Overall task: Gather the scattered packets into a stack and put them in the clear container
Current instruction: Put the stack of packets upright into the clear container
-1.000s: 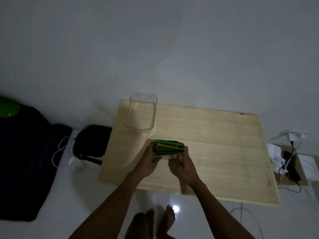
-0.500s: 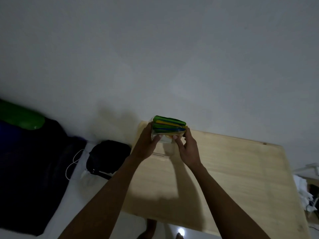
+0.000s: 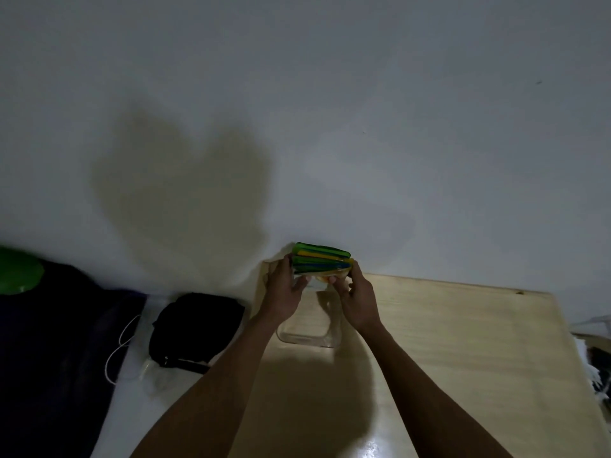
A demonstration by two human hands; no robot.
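Green, yellow and blue edges show along the near side of the stack of packets [image 3: 320,262], which both hands hold in the air above the far left corner of the wooden table [image 3: 463,342]. In the head view, the only one, the stack lies flat, its long axis running left to right across the picture, its right end tipped slightly lower than its left. The left hand [image 3: 284,294] clamps the stack's left end and the right hand [image 3: 360,300] clamps its right end, fingers closed against the sides with the thumbs underneath. Directly below the hands the clear container [image 3: 310,328] rests on the table, its long axis running away from the person toward the wall [image 3: 297,110]; its far part is hidden behind the hands and stack. The stack is above the container's far end, not inside it. On the floor left of the table lie a black bag [image 3: 195,328] and a white cable [image 3: 120,348].
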